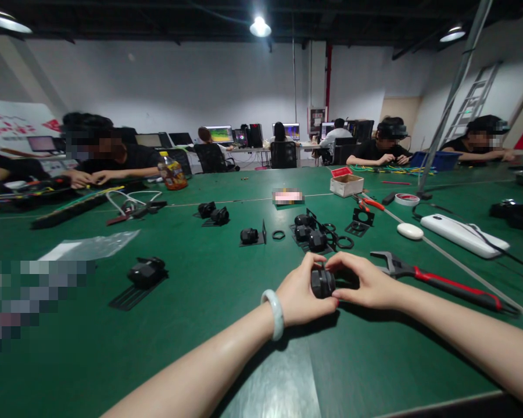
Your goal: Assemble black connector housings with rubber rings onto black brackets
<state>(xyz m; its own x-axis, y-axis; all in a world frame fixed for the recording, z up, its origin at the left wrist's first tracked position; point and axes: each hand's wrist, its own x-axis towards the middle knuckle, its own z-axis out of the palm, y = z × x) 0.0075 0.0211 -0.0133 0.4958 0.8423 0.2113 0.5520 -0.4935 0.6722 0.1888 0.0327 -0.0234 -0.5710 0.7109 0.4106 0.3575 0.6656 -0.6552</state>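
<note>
Between my hands, just above the green table (pixel 226 348), is a black cable gland (pixel 322 284) with a faceted nut. My left hand (pixel 297 293) has thumb and fingers closed around its left side. From the right, my right hand (pixel 369 281) pinches the same gland with curved fingers. Beyond my hands lies a cluster of black cable glands (pixel 317 240) on brackets, with a loose black ring nut (pixel 345 242) beside it. An L-shaped bracket (pixel 361 225) with a round hole stands behind my right hand. The adjustable wrench (pixel 455 288), red and black, rests right of it.
More glands on slotted brackets stand at left (pixel 146 271) and centre (pixel 249 235). A small box (pixel 347 184), orange-handled pliers (pixel 371 203), a white power bank (pixel 464 234) and a metal pole (pixel 451 98) are to the right. Co-workers sit across the table.
</note>
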